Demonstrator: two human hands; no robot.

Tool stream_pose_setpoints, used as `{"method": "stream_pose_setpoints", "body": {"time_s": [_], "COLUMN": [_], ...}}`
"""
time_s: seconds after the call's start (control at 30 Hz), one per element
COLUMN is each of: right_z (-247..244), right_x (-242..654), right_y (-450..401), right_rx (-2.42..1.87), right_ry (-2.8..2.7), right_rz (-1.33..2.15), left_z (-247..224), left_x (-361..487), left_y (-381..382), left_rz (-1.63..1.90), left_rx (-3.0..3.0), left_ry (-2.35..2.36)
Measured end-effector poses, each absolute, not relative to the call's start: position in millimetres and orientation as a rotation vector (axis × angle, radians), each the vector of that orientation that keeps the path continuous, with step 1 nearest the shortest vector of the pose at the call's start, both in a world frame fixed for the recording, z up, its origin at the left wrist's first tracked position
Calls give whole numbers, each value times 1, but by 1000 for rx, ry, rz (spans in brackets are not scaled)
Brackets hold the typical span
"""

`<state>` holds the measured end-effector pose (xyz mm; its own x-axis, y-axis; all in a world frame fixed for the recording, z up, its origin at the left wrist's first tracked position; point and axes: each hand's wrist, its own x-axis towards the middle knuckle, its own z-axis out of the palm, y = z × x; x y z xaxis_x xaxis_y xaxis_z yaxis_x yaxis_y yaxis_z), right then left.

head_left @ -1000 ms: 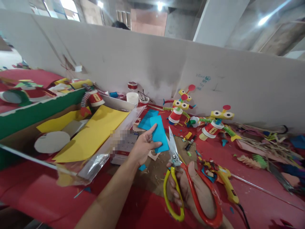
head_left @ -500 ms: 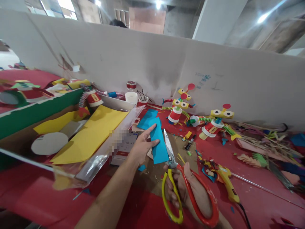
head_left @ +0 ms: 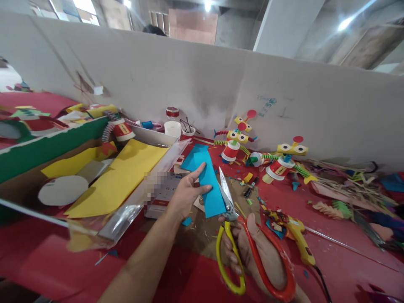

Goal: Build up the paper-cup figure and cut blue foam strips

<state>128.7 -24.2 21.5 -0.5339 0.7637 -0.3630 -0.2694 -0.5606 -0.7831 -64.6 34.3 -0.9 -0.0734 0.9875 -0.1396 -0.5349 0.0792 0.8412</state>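
My left hand (head_left: 188, 191) grips a blue paper strip (head_left: 212, 194), with thumb and index finger lying over its face. Another blue paper piece (head_left: 190, 159) lies just behind the strip. In my right hand (head_left: 249, 246) is a pair of scissors (head_left: 233, 215) with one yellow and one red handle, its silver blades pointing up and away from me. The blades run along the strip's right edge; whether paper sits between them I cannot tell. A brown board (head_left: 195, 237) strewn with scraps lies underneath.
On the left stands an open box (head_left: 53, 134) holding yellow paper (head_left: 123, 176). Paper-cup figures (head_left: 280, 166) line the back by a white partition (head_left: 217, 80). A yellow glue gun (head_left: 299, 240) with its cord lies right, near a pile of sticks (head_left: 344, 181).
The scissors and my right hand have shifted slightly right and down. The strip's lower end has also moved a little right, still in my left hand.
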Motion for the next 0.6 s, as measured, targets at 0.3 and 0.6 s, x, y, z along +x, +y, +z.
{"method": "stream_pose_setpoints", "body": {"time_s": [0.3, 0.6], "right_z": [22, 21], "right_x": [131, 135], "right_y": [-18, -19], "right_rx": [-968, -1011], "right_ry": [-974, -1125], "right_rz": [2108, 1995], "left_z": [-2, 6], "left_x": [-59, -54], "left_y": [32, 30], "left_rz": [1386, 1443], "left_rx": [786, 631], "left_ry": [985, 1000]}}
